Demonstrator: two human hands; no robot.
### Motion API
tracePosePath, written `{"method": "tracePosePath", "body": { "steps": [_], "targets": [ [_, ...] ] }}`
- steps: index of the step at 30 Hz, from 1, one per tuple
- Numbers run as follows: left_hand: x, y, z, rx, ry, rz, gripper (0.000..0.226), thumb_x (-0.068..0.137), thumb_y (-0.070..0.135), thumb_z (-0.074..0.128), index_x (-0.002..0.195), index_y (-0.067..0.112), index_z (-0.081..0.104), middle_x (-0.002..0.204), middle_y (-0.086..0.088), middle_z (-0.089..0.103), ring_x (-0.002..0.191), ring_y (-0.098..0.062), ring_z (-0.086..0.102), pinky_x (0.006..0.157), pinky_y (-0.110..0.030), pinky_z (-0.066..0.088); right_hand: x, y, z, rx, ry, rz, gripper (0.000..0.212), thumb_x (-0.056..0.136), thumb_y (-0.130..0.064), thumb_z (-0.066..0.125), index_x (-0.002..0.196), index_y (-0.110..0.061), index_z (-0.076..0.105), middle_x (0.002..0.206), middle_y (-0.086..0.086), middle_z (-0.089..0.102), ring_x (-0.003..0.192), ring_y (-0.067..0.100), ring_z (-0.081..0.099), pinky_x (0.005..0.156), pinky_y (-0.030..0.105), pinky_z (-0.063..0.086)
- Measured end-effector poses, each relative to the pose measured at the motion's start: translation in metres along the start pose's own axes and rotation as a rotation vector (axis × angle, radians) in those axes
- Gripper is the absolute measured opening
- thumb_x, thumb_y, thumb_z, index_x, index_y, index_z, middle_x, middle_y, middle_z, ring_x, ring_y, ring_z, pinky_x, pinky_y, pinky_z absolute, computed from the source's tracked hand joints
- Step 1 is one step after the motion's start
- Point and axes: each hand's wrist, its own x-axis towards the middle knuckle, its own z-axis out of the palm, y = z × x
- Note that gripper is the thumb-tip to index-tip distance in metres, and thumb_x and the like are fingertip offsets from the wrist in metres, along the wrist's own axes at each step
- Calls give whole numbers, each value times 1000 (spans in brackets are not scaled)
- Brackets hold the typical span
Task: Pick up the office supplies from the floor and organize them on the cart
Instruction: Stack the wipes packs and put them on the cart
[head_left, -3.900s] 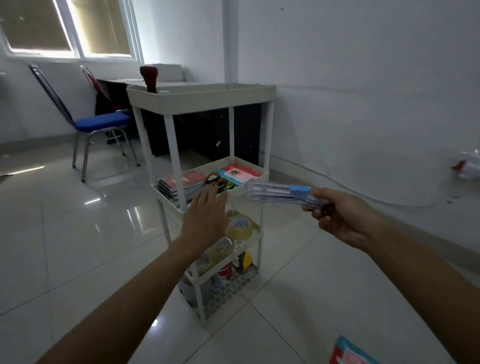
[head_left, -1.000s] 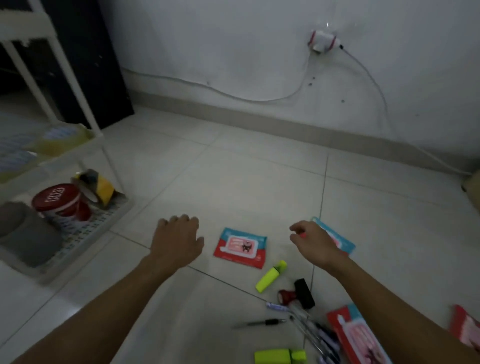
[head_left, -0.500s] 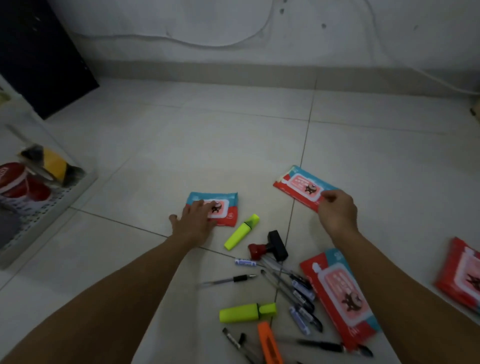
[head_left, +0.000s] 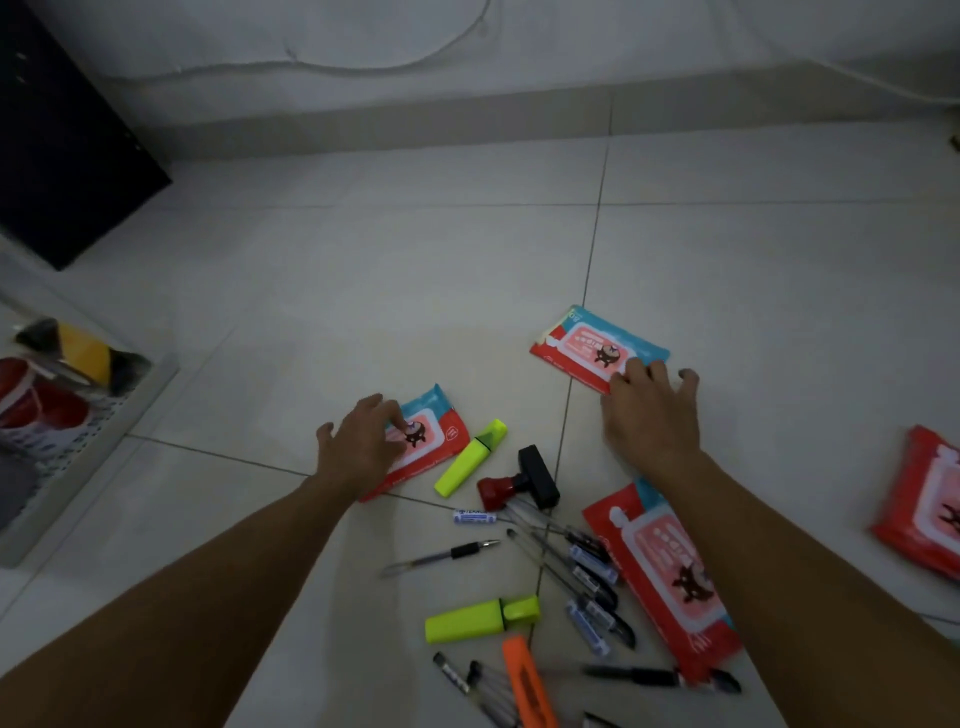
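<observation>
At the far left, the cart's bottom shelf (head_left: 104, 436) sits at the frame edge, with a red tub (head_left: 31, 400) and a black-and-yellow tape roll (head_left: 88, 353) on it. A second ago the shelf filled more of the left side, so the view has swung right and down onto the scattered supplies.

The left hand (head_left: 358, 447), which hovered over bare tile a second ago, now lies spread on the near-left corner of a small red-and-blue packet (head_left: 431, 436), fingers open and pressing, not yet closed around it. Just right of that packet lie a yellow highlighter (head_left: 470, 457) and a red-and-black stamp (head_left: 519, 480).

The right hand (head_left: 649, 415) has likewise landed on the second small packet (head_left: 587, 343), farther away; its fingers are splayed over the near-right edge, with no grip formed. Both packets lie flat on the floor tiles (head_left: 415, 291).

I judge that each hand is about to take one packet, so the pickup is only starting. Nearer the camera a larger packet (head_left: 670, 577), loose pens (head_left: 582, 566), another yellow highlighter (head_left: 480, 618) and an orange marker (head_left: 527, 680) still wait, and one more red packet (head_left: 919, 509) lies at the far right. Much of the floor remains to clear.
</observation>
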Motion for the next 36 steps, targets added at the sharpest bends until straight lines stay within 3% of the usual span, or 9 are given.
{"method": "tracePosePath", "body": {
  "steps": [3, 7, 13, 19, 22, 25, 27, 30, 36],
  "targets": [
    [9, 4, -8, 62, -86, -18, 33, 87, 37, 69, 114, 30, 50, 128, -2, 55, 116, -22, 54, 106, -49, 29, 6, -5, -6, 178, 12, 84, 41, 96, -28, 59, 132, -10, 55, 136, 11, 48, 129, 27, 42, 111, 50, 32],
    [19, 13, -9, 173, -124, -101, 62, 83, 41, 73, 132, 22, 40, 126, -6, 57, 118, -26, 55, 100, -46, 35, 10, -13, -4, 588, -46, 260, 61, 94, -22, 65, 144, 0, 37, 148, 17, 32, 133, 32, 41, 104, 49, 45],
    [21, 13, -7, 290, -186, -134, 49, 90, 48, 62, 124, 16, 48, 126, -9, 55, 118, -27, 50, 99, -42, 34, 8, -14, 4, 206, -140, 231, 49, 95, -26, 63, 139, -12, 47, 146, 16, 38, 140, 31, 33, 117, 57, 22],
    [6, 9, -13, 337, -221, -199, 63, 87, 60, 60, 129, 14, 47, 133, -14, 48, 126, -29, 44, 104, -42, 34, 5, -16, -11, 247, -189, 306, 90, 80, -38, 78, 149, -15, 25, 140, 13, 40, 132, 29, 39, 106, 55, 35],
    [-6, 0, -13, 134, -246, -311, 57, 83, 58, 66, 115, 14, 52, 117, -8, 61, 110, -25, 59, 104, -43, 40, -2, -16, -19, 258, -340, 343, 109, 75, -42, 82, 154, -15, 11, 145, 15, 30, 134, 32, 32, 105, 54, 32],
    [-23, -10, -14, -237, -266, -445, 51, 76, 40, 83, 102, 5, 57, 106, -13, 68, 95, -28, 67, 89, -43, 54, -9, -16, -24, 238, -475, 366, 102, 71, -46, 83, 146, -13, 22, 139, 18, 33, 130, 32, 33, 105, 49, 31],
    [-42, -16, -16, -425, -221, -514, 50, 70, 30, 88, 99, -2, 63, 101, -18, 69, 87, -30, 68, 77, -40, 56, -13, -19, -25, 209, -461, 365, 95, 70, -47, 84, 140, -15, 28, 137, 18, 34, 129, 31, 33, 105, 46, 30],
    [-67, -21, -21, -587, -210, -511, 28, 77, 25, 82, 87, 8, 62, 102, -18, 71, 82, -27, 65, 79, -40, 54, -18, -23, -29, 174, -406, 370, 88, 68, -47, 85, 134, -15, 35, 135, 17, 33, 127, 30, 32, 104, 44, 30],
    [-84, -17, -55, -753, -80, -460, 37, 87, 19, 73, 117, 0, 64, 99, -11, 66, 74, -18, 61, 75, -34, 50, -29, -31, -30, 213, -273, 351, 69, 74, -37, 83, 125, -15, 42, 128, 14, 46, 122, 29, 43, 103, 47, 31]
  ]
}}
